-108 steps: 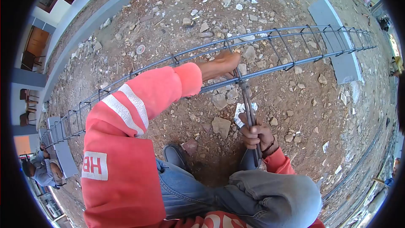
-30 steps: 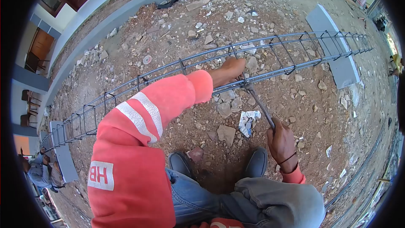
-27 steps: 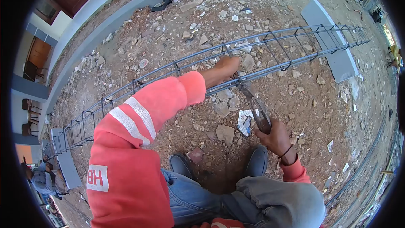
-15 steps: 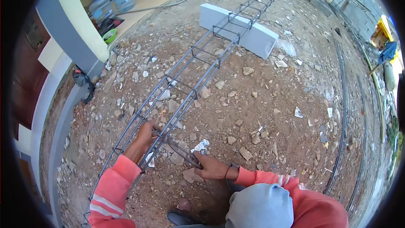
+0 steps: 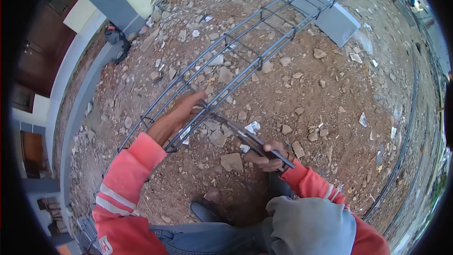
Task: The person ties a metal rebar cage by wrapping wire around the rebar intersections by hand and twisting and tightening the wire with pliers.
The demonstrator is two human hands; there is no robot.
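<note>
Well, through my head camera, stirrups (image 5: 260, 62) already ring the rebar cage (image 5: 236, 81), which reaches diagonally across a grey block (image 5: 337, 26); the joint beside the left hand (image 5: 184, 106) seems unfinished, pincers (image 5: 236, 128) against it. The right hand's (image 5: 269, 157) fingers clamp the handles; the left's grip I can't tell. Against half a second ago, the right hand has turned over.

room: between stirrups (image 5: 259, 63); over rubble (image 5: 302, 108) at right; obstacles: bars (image 5: 234, 84); slanted tool (image 5: 245, 136); block (image 5: 344, 27) under bars
</note>
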